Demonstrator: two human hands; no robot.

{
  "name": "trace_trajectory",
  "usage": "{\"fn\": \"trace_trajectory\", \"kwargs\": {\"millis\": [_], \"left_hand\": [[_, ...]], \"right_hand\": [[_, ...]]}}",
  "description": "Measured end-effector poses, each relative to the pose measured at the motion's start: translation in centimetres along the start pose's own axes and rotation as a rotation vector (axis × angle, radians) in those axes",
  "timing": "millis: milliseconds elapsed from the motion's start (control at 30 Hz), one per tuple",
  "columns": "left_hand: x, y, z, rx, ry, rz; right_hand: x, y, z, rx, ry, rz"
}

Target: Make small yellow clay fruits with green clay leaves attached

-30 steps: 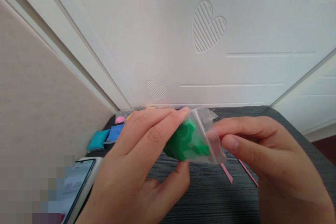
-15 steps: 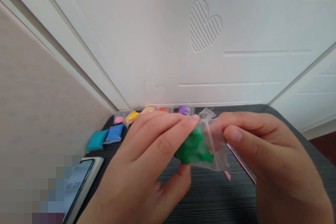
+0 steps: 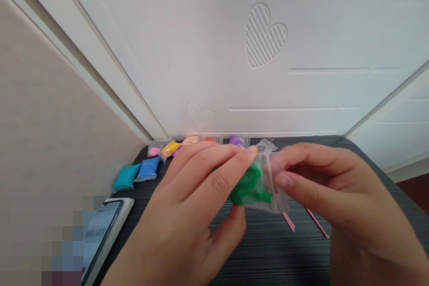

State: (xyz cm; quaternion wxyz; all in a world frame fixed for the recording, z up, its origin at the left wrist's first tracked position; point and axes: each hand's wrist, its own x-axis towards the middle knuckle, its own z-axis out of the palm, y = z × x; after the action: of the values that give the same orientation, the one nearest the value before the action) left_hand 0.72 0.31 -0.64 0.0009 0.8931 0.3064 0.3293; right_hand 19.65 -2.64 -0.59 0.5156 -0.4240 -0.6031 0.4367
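Observation:
Above the dark table, a small clear zip bag (image 3: 251,187) with green modelling clay in it is held between my two hands. My left hand (image 3: 197,196) grips its left end, fingers over the top and thumb underneath. At the zip end, my right hand (image 3: 328,187) has its forefinger at the bag's mouth, seemingly inside the plastic, and its thumb on the outer face. Below the bag lie a pink flat-ended tool (image 3: 288,222) and a thin pink stick (image 3: 317,223), each partly hidden.
Along the table's back edge lie bags of pink (image 3: 154,151), yellow (image 3: 170,148), peach (image 3: 191,140) and purple clay (image 3: 236,141), plus a crumpled clear bag (image 3: 266,145). Blue (image 3: 148,169) and teal packets (image 3: 127,177) sit left, above a phone (image 3: 103,228). A white panel (image 3: 214,53) stands behind.
My right thumb and forefinger have moved left, further over the zip end of the bag. The left hand keeps its grip, and the view has shifted slightly.

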Motion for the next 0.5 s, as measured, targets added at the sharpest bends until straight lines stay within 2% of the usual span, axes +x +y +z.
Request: {"fn": "trace_trajectory", "kwargs": {"millis": [167,300,400,500], "left_hand": [[0.1,-0.3,0.5,0.003,-0.024,-0.018],[0.3,-0.4,1.0,-0.007,-0.031,-0.071],[0.5,-0.4,1.1,-0.047,0.034,-0.153],[0.5,-0.4,1.3,-0.143,0.105,-0.276]], "right_hand": [[0.2,0.1,-0.2,-0.175,-0.014,-0.003],[0.7,0.5,0.2,-0.364,0.108,-0.034],[1.1,0.8,0.5,-0.557,0.206,-0.099],[1.3,1.0,0.7,-0.652,0.228,-0.159]]}}
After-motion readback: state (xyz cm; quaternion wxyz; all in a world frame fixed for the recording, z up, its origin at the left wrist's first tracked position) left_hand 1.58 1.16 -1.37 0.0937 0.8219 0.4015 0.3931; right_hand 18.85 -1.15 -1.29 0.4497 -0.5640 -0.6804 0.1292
